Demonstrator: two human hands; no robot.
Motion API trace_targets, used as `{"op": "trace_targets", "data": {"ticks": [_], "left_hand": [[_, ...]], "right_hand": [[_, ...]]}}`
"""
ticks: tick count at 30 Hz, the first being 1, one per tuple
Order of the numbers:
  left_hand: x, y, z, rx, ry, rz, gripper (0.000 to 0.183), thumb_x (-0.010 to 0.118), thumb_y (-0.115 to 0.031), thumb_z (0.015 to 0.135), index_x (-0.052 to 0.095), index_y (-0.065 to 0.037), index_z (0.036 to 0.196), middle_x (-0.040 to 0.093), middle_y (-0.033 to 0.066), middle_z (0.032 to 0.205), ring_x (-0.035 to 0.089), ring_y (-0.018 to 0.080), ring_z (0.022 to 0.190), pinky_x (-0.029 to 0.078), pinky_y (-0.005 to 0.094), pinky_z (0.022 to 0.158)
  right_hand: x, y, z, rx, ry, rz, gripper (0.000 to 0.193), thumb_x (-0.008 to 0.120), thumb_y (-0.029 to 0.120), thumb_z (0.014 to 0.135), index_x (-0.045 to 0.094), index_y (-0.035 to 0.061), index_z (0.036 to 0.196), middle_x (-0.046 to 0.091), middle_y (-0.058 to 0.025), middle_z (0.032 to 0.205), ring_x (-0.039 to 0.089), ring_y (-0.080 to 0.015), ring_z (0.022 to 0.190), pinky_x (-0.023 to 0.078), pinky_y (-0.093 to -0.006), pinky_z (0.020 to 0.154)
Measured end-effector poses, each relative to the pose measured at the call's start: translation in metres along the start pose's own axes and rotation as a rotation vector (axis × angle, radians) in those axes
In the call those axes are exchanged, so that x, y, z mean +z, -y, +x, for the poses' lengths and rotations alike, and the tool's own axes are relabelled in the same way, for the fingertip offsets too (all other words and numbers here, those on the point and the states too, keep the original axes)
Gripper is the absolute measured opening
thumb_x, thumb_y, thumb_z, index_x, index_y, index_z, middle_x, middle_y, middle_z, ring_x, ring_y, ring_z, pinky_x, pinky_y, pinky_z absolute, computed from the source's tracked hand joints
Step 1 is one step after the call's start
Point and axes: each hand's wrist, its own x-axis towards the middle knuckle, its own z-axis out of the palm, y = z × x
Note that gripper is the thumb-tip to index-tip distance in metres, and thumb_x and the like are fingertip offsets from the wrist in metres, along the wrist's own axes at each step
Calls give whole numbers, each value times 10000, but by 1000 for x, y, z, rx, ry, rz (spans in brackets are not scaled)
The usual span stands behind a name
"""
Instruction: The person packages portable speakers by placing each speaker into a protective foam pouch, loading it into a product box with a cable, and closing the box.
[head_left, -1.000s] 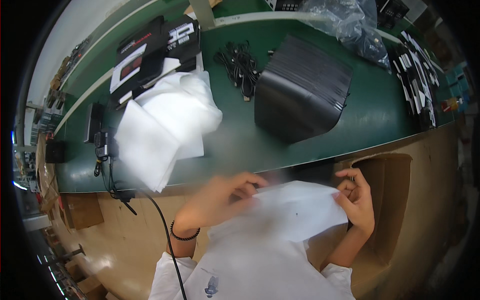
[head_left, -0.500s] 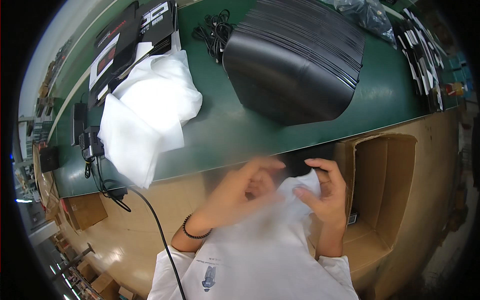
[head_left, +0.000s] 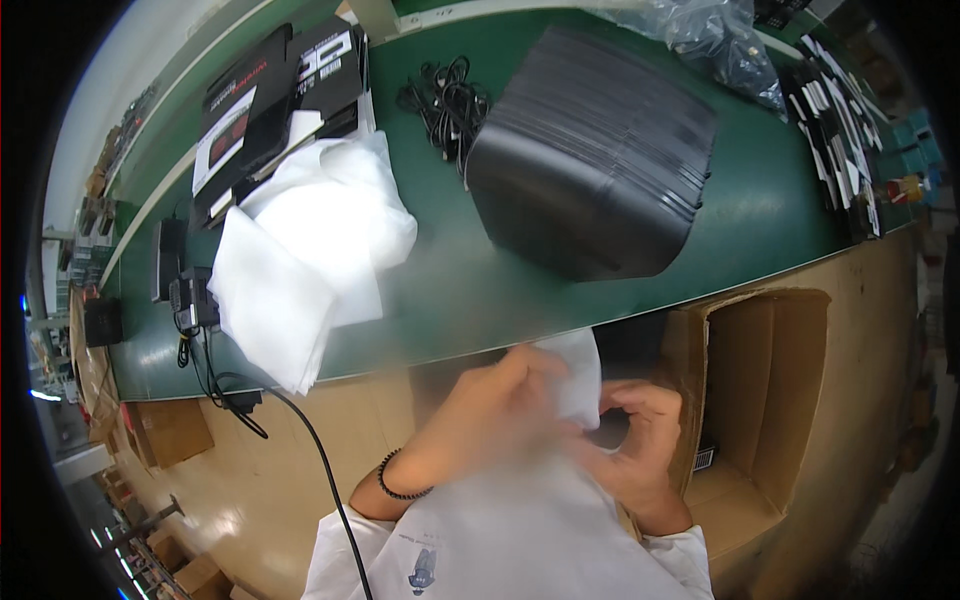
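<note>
A person in a white shirt (head_left: 480, 555) works with both hands raised before the desk (head_left: 770, 220). The left hand (head_left: 490, 405), a dark beaded bracelet (head_left: 384, 478) at its wrist, curls at a white sheet (head_left: 580, 378), its grip lost in blur. The right hand (head_left: 640, 445) bows thumb and forefinger around a gap; whether their tips pinch the sheet, one cannot tell. The sheet stands between the hands, at the desk's near edge. To the right gapes a cardboard box (head_left: 790, 385). On the green desktop, crumpled white sheeting (head_left: 320, 235) lies left, a stack of ribbed black panels (head_left: 590, 160) right of centre. Behind them sit coiled black cables (head_left: 448, 112) and a clear plastic bag (head_left: 715, 45).
</note>
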Motion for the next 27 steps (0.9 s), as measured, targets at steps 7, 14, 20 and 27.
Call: {"op": "trace_targets", "data": {"ticks": [7, 14, 20, 27], "left_hand": [[-33, -12, 1, 320, 22, 135, 179, 686, 78, 897, 595, -15, 1020, 664, 90, 1048, 652, 116, 863, 534, 262, 705], [-51, -49, -6, 407, 20, 344, 392, 609, 169, 779, 748, -47, 1075, 667, 98, 1062, 664, 280, 906, 531, 335, 791], [-68, -50, -7, 542, 24, 661, 286, 639, 107, 788, 739, -34, 1016, 668, 103, 1060, 676, 288, 915, 554, 354, 745], [-94, -50, 21, 689, 294, 662, 100, 680, -60, 754, 693, -7, 838, 668, 132, 1113, 679, 344, 999, 557, 394, 816]], "right_hand": [[-29, 17, 29, -79, 244, -186, 297, 723, -147, 786, 681, 15, 1031, 696, -165, 921, 674, -257, 731, 540, -311, 659], [-41, 59, 52, -343, 485, -694, 432, 661, -66, 786, 748, 77, 1184, 439, -59, 843, 493, -225, 782, 462, -340, 725], [-62, 72, 63, -333, 661, -689, 261, 716, 5, 743, 731, 63, 997, 558, -96, 989, 555, -276, 927, 464, -391, 836], [-75, 35, 68, -343, 532, 143, 178, 831, 86, 656, 655, 100, 681, 640, -120, 1069, 555, -261, 967, 421, -349, 811]]}}
